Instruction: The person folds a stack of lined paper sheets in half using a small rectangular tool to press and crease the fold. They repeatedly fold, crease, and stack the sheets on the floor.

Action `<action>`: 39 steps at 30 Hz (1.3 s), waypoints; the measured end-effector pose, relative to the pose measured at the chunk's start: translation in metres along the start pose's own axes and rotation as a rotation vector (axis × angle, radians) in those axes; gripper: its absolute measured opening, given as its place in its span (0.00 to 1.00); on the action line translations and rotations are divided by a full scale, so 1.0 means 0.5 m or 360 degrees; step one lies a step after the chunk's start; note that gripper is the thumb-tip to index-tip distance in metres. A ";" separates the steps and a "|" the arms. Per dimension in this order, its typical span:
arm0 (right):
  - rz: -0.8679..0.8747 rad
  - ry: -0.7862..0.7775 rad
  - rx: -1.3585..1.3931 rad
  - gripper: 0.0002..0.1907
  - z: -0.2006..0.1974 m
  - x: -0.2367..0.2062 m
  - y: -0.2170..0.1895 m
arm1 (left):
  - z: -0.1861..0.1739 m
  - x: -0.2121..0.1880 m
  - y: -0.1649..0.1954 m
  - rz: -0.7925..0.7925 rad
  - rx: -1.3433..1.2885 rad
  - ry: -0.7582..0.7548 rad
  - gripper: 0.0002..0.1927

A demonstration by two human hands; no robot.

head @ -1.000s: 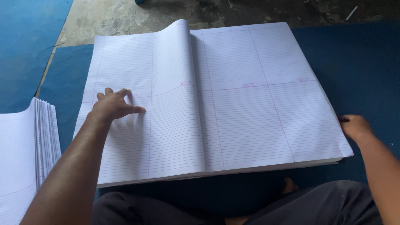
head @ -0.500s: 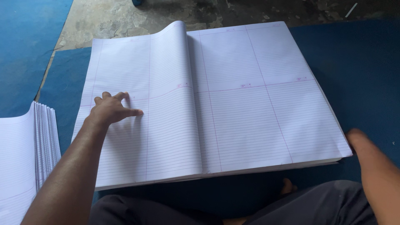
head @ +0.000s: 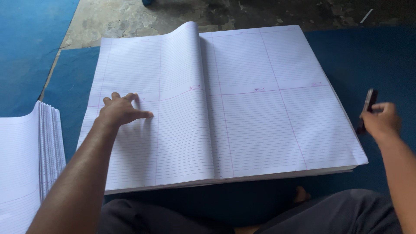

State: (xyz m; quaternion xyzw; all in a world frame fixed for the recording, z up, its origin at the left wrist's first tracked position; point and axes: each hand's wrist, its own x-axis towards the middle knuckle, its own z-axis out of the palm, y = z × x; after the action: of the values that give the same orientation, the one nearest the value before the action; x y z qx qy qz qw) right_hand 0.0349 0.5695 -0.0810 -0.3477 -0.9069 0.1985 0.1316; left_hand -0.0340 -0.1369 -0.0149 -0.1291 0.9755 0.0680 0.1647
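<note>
One blue mat (head: 381, 60) covers most of the floor, with bare concrete (head: 130, 17) beyond its far edge. On the mat lies a large stack of ruled sheets (head: 260, 108), folded open, the left leaf bulging upward along the centre fold. A second pile of folded sheets (head: 26, 160) sits at the near left, edges fanned. Left hand (head: 121, 112) rests flat on the left leaf, fingers spread, gripping nothing. Right hand (head: 381, 121), just beside the stack's right edge, is clenched around a small dark flat tool (head: 367, 108), held upright.
</note>
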 end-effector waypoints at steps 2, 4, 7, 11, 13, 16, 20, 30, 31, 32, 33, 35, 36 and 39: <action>-0.0215 0.0068 0.0009 0.23 -0.020 -0.011 -0.051 | -0.002 -0.003 -0.015 0.0003 0.0002 0.0006 0.52; -0.0419 0.0094 0.0015 0.23 -0.042 -0.027 -0.118 | -0.004 -0.005 -0.026 -0.0007 -0.0007 0.0018 0.53; -0.0685 0.0009 0.0027 0.23 -0.067 -0.073 -0.241 | -0.006 -0.007 -0.041 -0.0025 -0.0027 0.0031 0.53; -0.0926 -0.0278 0.0079 0.23 -0.076 -0.176 -0.420 | -0.010 -0.007 -0.063 -0.0017 -0.0035 0.0042 0.53; -0.1176 -0.0428 0.0103 0.21 -0.066 -0.239 -0.499 | -0.011 -0.006 -0.070 -0.0018 -0.0041 0.0050 0.52; -0.1406 -0.0684 0.0077 0.21 -0.040 -0.343 -0.591 | -0.013 -0.006 -0.077 -0.0024 -0.0056 0.0057 0.51; -0.1999 -0.0819 0.0102 0.21 -0.009 -0.473 -0.673 | -0.018 -0.005 -0.085 -0.0027 -0.0061 0.0056 0.50; -0.2452 -0.0830 -0.0238 0.18 0.053 -0.612 -0.716 | -0.027 0.000 -0.119 -0.0027 -0.0113 0.0090 0.49; -0.2477 -0.0807 -0.0265 0.17 0.060 -0.613 -0.710 | -0.028 0.000 -0.122 -0.0035 -0.0114 0.0082 0.48; -0.2445 -0.0827 -0.0249 0.17 0.068 -0.615 -0.704 | -0.028 0.000 -0.123 -0.0042 -0.0114 0.0072 0.48; -0.2414 -0.0845 -0.0233 0.17 0.075 -0.616 -0.698 | -0.030 0.001 -0.124 -0.0047 -0.0115 0.0065 0.48; -0.2361 -0.0876 -0.0222 0.16 0.087 -0.612 -0.690 | -0.032 0.004 -0.125 -0.0029 -0.0106 0.0062 0.48; -0.2339 -0.0893 -0.0222 0.15 0.092 -0.610 -0.687 | -0.034 0.005 -0.126 -0.0023 -0.0099 0.0061 0.48; -0.2259 -0.0940 -0.0197 0.14 0.105 -0.600 -0.682 | -0.034 0.010 -0.127 -0.0027 -0.0106 0.0052 0.50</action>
State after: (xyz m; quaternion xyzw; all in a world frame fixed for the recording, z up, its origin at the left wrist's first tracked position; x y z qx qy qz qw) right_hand 0.0351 0.1187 -0.0039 0.3781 -0.9195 0.0999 -0.0397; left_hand -0.0263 -0.2017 -0.0066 -0.1438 0.9741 0.0970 0.1450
